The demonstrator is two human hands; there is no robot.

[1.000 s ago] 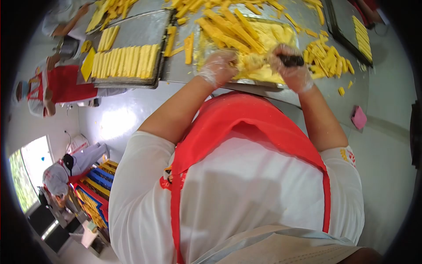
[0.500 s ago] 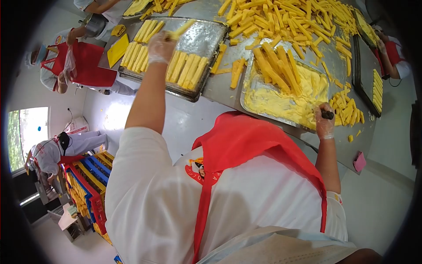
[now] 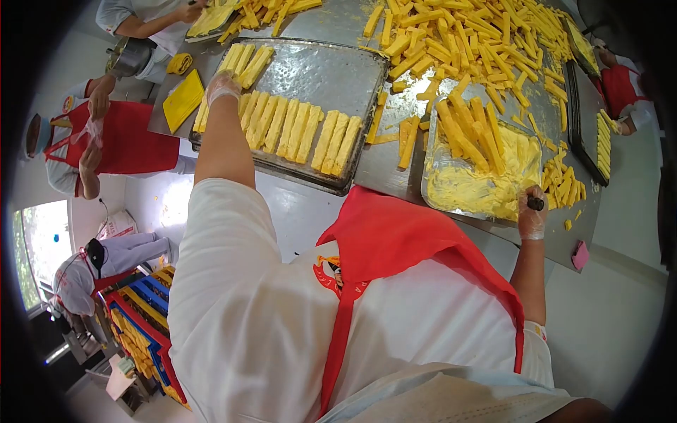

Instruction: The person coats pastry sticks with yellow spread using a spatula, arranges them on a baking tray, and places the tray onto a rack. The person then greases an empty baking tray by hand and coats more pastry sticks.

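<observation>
My gloved left hand [image 3: 223, 87] is over the left part of a metal baking tray [image 3: 317, 67]. Its fingers, partly hidden, close at the near end of a coated yellow stick [image 3: 257, 66] lying beside the short upper row. Below runs a longer row of coated sticks [image 3: 289, 130]. On the right, my gloved right hand [image 3: 532, 211] grips a tool by its dark handle [image 3: 536, 204]; the working end cannot be seen. The hand is at the near right corner of a shallow pan [image 3: 458, 209] smeared with pale yellow spread, where several plain yellow sticks [image 3: 469, 134] are piled.
A large heap of yellow sticks [image 3: 465, 35] covers the far table; a smaller pile [image 3: 563, 182] lies right of the pan. A yellow cloth [image 3: 185, 103] is left of the tray. Co-workers stand left and right, one in a red apron [image 3: 134, 137]. Colored crates [image 3: 144, 317] are stacked behind.
My left hand has moved left and lowered the held stick onto the tray. The view has shifted, so tray and pan appear farther right. My right hand still grips the handle.
</observation>
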